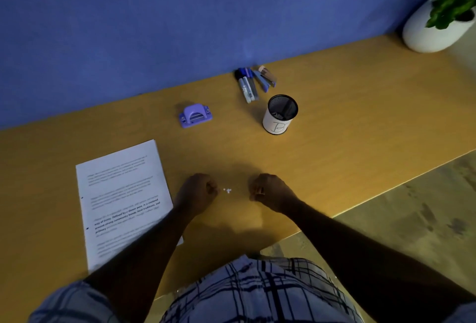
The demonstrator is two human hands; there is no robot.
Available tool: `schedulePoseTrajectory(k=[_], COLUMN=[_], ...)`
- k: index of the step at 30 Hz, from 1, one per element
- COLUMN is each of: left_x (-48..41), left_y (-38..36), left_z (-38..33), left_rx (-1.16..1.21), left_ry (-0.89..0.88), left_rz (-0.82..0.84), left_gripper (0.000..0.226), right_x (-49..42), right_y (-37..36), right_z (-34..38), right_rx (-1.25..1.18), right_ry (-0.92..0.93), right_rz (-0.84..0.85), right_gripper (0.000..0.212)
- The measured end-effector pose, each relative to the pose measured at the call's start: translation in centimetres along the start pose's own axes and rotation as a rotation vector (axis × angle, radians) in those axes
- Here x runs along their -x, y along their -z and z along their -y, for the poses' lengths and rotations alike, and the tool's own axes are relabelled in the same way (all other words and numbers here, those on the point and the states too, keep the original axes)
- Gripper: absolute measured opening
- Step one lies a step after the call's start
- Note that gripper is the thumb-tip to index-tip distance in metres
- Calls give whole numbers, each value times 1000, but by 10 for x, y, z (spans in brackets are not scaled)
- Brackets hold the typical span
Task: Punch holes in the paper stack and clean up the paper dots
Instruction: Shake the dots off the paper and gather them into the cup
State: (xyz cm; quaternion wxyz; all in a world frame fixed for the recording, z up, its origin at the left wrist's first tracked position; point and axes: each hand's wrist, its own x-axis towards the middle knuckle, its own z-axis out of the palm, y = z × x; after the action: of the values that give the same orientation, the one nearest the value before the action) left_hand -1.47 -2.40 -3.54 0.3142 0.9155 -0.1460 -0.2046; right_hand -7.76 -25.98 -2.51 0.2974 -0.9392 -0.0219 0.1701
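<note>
Yellow surface (334, 121): left hand (197, 191) and right hand (271, 191), fingers curled, apparently empty, flank paper dots (227, 190); gentle inward sweeping should gather them.

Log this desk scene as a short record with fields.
paper: white printed paper stack, flat on the wooden desk, two holes along its left edge
dots: small white paper dots, loose on the desk
hands: left hand and right hand, fingers curled, flanking the dots
punch: purple hole punch, untouched, behind the dots
cup: black mesh cup, right of punch
</note>
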Motion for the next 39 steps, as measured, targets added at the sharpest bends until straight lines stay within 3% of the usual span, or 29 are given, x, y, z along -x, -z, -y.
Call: schedulePoseTrajectory(k=[7, 14, 16, 18, 20, 23, 28, 32, 35, 39], left_x=[3, 7, 7, 6, 5, 3, -5, -10, -8, -7], left_y=[-7, -24, -28, -30, -31, -33, -31, -24, -16, 4], left_z=[-1, -8, -9, -10, -12, -17, -20, -17, -10, -5], left_rx=[-78, -143, -128, -124, -126, -126, -203, -238, -85, 203], left_ry=[-26, -86, -66, -51, -42, -23, -41, -94, -79, 67], left_rz=[-55, -60, -99, -124, -137, -153, -80, 22, 55, 58], left_gripper=[12, 30, 28, 25, 20, 14, 16, 19, 15, 8], right_x=[8, 9, 9, 7, 6, 4, -1, -6, -11, -21], right_y=[-15, -29, -26, -17, -7, 2, 2, -2, -4, -9], right_z=[-2, -8, -8, -9, -9, -14, -12, -6, -4, 2], right_rx=[175, 286, 114, -215, -540, -744, -707, -682, -575, -408], right_ry=[-14, -90, -129, -209, -311, -399, -369, -302, -221, -142], right_rz=[-63, -31, -66, -126, -207, -244, -221, -220, -191, -126], right_gripper=[3, 19, 16, 12, 22, 22, 11, 15, 9, 16])
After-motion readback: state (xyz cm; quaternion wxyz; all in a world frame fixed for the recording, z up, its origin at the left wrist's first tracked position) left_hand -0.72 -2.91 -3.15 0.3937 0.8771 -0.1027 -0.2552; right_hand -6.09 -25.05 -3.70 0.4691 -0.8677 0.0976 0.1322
